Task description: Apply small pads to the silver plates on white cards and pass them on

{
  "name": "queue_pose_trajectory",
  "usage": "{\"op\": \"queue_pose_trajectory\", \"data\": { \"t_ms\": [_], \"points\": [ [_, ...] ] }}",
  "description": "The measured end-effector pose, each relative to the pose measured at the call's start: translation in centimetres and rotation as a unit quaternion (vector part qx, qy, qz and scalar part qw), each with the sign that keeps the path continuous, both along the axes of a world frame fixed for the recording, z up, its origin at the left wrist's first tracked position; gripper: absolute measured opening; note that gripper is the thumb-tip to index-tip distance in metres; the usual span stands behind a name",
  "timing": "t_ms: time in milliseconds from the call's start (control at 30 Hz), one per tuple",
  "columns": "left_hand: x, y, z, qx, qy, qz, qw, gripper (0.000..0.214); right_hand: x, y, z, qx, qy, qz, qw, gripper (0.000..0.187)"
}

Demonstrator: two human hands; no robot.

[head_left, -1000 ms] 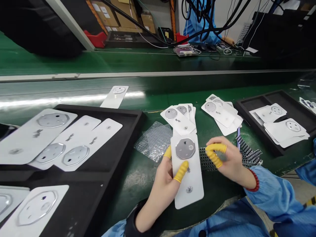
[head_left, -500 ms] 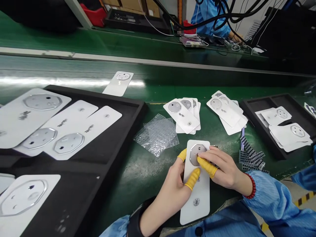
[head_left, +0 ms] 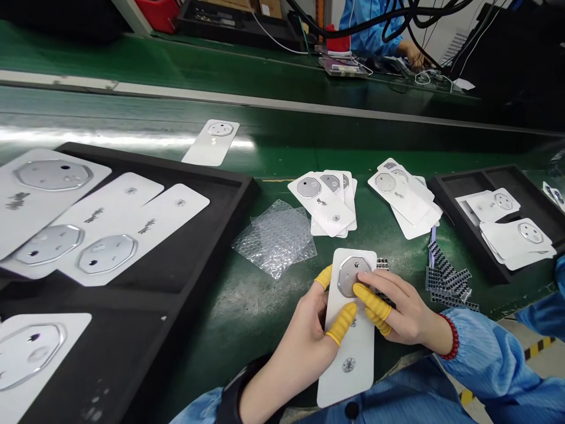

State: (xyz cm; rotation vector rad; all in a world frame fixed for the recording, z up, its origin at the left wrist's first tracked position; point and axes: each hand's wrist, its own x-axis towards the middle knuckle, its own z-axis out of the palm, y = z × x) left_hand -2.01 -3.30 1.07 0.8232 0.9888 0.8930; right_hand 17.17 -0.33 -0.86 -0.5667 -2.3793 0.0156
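My left hand (head_left: pixel 309 330) grips a white phone back cover (head_left: pixel 351 353) from its left edge, thumb and forefinger in yellow finger cots. The cover has a silver octagonal camera plate (head_left: pixel 349 274) at its top. My right hand (head_left: pixel 399 309) rests on the cover's right side, its yellow-cotted fingertips pinched and pressing on the camera plate. What the fingertips carry is too small to see. A sheet of small black stickers (head_left: pixel 383 263) lies under my right hand.
Two fanned stacks of white covers (head_left: pixel 329 203) (head_left: pixel 408 197) lie ahead on the green bench. Black trays with covers sit at left (head_left: pixel 220 194) and right (head_left: pixel 507 176). Bubble wrap (head_left: pixel 276 238), more sticker strips (head_left: pixel 448 274), one cover on the conveyor (head_left: pixel 212 143). Another person works behind (head_left: pixel 375 29).
My right hand moved from the sticker sheet onto the cover's camera plate and now presses there. The cover in my left hand came closer to me.
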Motion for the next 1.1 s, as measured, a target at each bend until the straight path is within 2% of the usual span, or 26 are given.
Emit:
{"op": "queue_pose_trajectory", "data": {
  "t_ms": [100, 200, 300, 400, 433, 500, 567, 600, 667, 767, 900, 967, 1100],
  "points": [
    [0.0, 0.0, -0.3, -0.001, 0.009, 0.011, 1.000, 0.056, -0.3, -0.5, -0.1, 0.004, -0.023, -0.009, 1.000, 0.027],
    [0.0, 0.0, -0.5, -0.012, 0.007, 0.027, 1.000, 0.057, -0.6, -0.9, -0.4, -0.030, -0.031, -0.012, 0.999, 0.035],
    [0.1, 0.3, -0.2, -0.023, 0.004, 0.025, 0.999, 0.058, -0.6, -0.6, -0.4, -0.107, 0.006, 0.002, 0.994, 0.038],
    [-0.4, 0.6, 0.1, -0.031, 0.000, 0.023, 0.999, 0.078, 0.0, 0.3, -0.1, -0.188, 0.087, 0.007, 0.978, 0.038],
    [-0.8, 0.8, 0.1, -0.018, 0.016, 0.046, 0.999, 0.087, 0.3, 0.7, -0.1, -0.196, 0.108, -0.017, 0.975, 0.041],
    [-1.8, 1.2, 0.0, 0.030, 0.086, 0.133, 0.987, 0.100, 1.2, 1.3, -0.6, -0.185, 0.094, -0.099, 0.973, 0.051],
    [-2.9, 1.7, -0.4, 0.073, 0.189, 0.203, 0.958, 0.090, 2.1, 1.7, -1.5, -0.180, 0.025, -0.178, 0.967, 0.053],
    [-3.3, 1.9, -0.6, 0.082, 0.242, 0.214, 0.943, 0.076, 2.5, 1.9, -1.9, -0.184, -0.010, -0.196, 0.963, 0.046],
    [-3.7, 2.3, -1.0, 0.083, 0.328, 0.196, 0.921, 0.052, 3.1, 2.2, -2.6, -0.194, -0.047, -0.196, 0.960, 0.023],
    [-3.1, 2.6, -1.3, 0.085, 0.353, 0.151, 0.920, 0.044, 3.3, 2.5, -2.2, -0.206, -0.021, -0.138, 0.969, 0.016],
    [-1.2, 2.6, -1.5, 0.042, 0.199, 0.033, 0.979, 0.039, 2.6, 3.0, -0.3, -0.245, 0.026, -0.054, 0.968, 0.020],
    [-0.5, 2.5, -1.6, 0.018, 0.134, -0.007, 0.991, 0.034, 2.1, 3.0, 0.4, -0.234, 0.023, -0.034, 0.971, 0.021],
    [-0.2, 2.4, -2.0, 0.007, 0.115, 0.009, 0.993, 0.033, 1.0, 2.3, 0.6, -0.139, 0.032, -0.052, 0.988, 0.022]
  ]
}}
